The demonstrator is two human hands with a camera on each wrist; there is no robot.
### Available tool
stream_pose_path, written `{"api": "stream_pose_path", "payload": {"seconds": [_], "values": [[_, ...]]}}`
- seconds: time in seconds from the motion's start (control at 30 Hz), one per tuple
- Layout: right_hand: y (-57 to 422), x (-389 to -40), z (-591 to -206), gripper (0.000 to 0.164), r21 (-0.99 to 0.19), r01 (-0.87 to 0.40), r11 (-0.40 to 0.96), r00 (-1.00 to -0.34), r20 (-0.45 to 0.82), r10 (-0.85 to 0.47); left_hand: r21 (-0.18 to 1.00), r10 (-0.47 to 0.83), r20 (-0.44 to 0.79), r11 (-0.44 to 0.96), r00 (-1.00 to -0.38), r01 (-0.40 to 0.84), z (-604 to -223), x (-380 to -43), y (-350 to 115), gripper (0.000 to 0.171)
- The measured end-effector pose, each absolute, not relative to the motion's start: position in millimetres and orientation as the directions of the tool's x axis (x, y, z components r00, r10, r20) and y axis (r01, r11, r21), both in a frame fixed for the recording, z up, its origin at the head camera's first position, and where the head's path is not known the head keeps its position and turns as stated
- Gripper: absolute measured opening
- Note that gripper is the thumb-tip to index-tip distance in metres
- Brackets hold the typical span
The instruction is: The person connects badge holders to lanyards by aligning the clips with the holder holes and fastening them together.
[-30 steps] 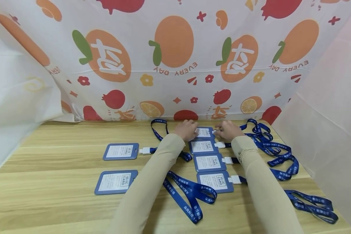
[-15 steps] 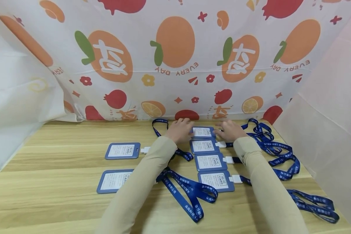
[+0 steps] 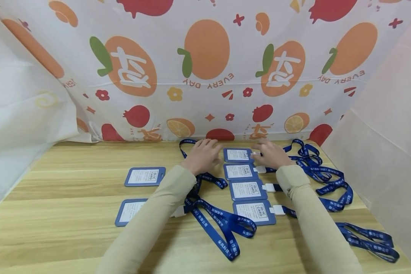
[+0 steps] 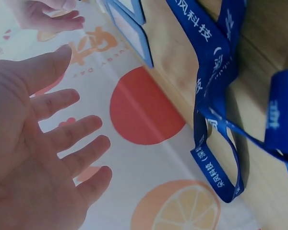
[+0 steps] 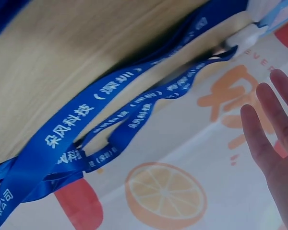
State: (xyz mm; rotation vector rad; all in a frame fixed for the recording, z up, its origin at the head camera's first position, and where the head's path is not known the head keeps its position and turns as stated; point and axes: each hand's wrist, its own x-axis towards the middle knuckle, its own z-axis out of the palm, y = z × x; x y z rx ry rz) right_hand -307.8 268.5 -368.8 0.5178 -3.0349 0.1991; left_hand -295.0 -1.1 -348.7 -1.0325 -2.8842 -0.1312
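Four blue-framed ID badge holders would be several: they form a column right of centre, the farthest badge holder (image 3: 238, 155) lying between my hands. My left hand (image 3: 202, 156) hovers just left of it, fingers spread and holding nothing, as the left wrist view shows. Beside its white clip (image 3: 257, 154) is my right hand (image 3: 271, 153), fingers extended with nothing in them. Two more holders lie to the left, a far badge holder (image 3: 145, 176) and a near badge holder (image 3: 128, 211) partly covered by my left sleeve. Below my left hand runs a blue printed lanyard (image 4: 211, 57).
Blue lanyards (image 3: 328, 171) from the column trail in loops to the right, one lanyard (image 3: 370, 241) reaching the front right. Another lanyard (image 3: 226, 224) is folded at centre front. A fruit-printed curtain (image 3: 205, 76) closes off the back of the wooden table (image 3: 72, 182).
My left hand has moved left, away from the farthest badge holder, with its sleeve now covering more of the left holders. My right hand stays near the clip.
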Motion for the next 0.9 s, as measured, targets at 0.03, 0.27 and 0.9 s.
{"api": "stream_pose_path", "payload": {"seconds": [0.03, 0.27, 0.9], "values": [[268, -307, -368, 0.047, -0.117, -0.337, 0.934, -0.941, 0.082, -0.329, 0.059, 0.631, 0.103, 0.768, -0.769, 0.638, -348, -294, -2, 0.050], [266, -296, -364, 0.046, -0.106, -0.383, 0.918, -0.919, 0.146, -0.367, 0.057, 0.638, 0.154, 0.757, -0.754, 0.651, -344, -284, -16, 0.050], [253, -262, -363, 0.040, -0.148, -0.463, 0.874, -0.869, 0.269, -0.415, -0.011, 0.673, 0.274, 0.717, -0.688, 0.697, -350, -253, -50, 0.051]]}}
